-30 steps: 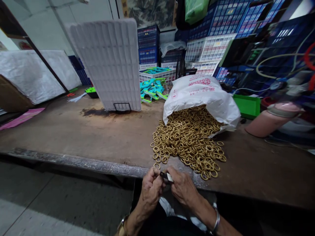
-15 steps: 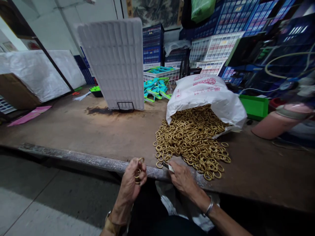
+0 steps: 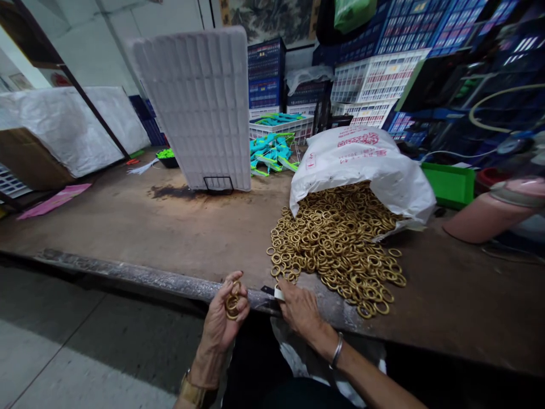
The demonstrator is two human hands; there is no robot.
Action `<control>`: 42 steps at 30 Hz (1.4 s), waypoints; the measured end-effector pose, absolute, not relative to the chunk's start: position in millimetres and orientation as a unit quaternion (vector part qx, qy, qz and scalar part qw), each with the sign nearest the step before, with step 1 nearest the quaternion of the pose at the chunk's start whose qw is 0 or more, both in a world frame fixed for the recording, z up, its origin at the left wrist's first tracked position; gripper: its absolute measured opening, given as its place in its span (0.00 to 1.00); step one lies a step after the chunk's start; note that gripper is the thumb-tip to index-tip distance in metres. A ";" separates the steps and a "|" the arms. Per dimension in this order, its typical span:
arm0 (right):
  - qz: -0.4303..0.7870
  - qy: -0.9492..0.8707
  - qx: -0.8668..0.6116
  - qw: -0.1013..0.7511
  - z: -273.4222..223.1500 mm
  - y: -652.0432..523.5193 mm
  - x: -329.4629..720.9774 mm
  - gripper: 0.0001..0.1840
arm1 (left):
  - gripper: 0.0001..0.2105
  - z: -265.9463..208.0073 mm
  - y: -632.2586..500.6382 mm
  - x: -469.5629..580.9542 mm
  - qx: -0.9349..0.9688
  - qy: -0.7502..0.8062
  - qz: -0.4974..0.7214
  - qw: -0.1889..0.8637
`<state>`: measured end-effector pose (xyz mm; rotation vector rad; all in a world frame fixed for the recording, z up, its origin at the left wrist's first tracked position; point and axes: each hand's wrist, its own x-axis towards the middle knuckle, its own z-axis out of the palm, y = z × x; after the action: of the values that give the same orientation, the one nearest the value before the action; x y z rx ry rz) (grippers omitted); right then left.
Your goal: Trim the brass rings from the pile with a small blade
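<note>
Your hands have split up: left hand point(image 3: 218, 318) has fingers curled round some rings point(image 3: 231, 307), right hand point(image 3: 301, 309) pinches the small tool point(image 3: 279, 294), clear of them.

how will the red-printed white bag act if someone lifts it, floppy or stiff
The bag would likely sag and fold, as its edge droops in soft creases. Lifting it could well spill more rings, since they run loose from its open mouth.

I count one left hand point(image 3: 223, 315), one right hand point(image 3: 300, 309) | one small tool point(image 3: 279, 294) in the right | rings point(image 3: 232, 311): several in the left, a heap point(image 3: 338, 244) past counting beyond the right | one sack point(image 3: 361, 153) beyond the right | one ridged panel point(image 3: 200, 108) beyond the left
</note>
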<state>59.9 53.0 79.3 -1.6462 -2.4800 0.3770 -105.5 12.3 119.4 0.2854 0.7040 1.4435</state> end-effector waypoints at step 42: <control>0.641 -0.524 -0.467 0.312 81.7 58.0 95.4 0.20 | 0.13 94.3 24.2 -32.2 0.349 0.472 0.470 0.660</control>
<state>95.4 58.0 81.7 -1.2318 -1.3828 1.6913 -32.2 24.2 94.3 0.7887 1.0672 1.0624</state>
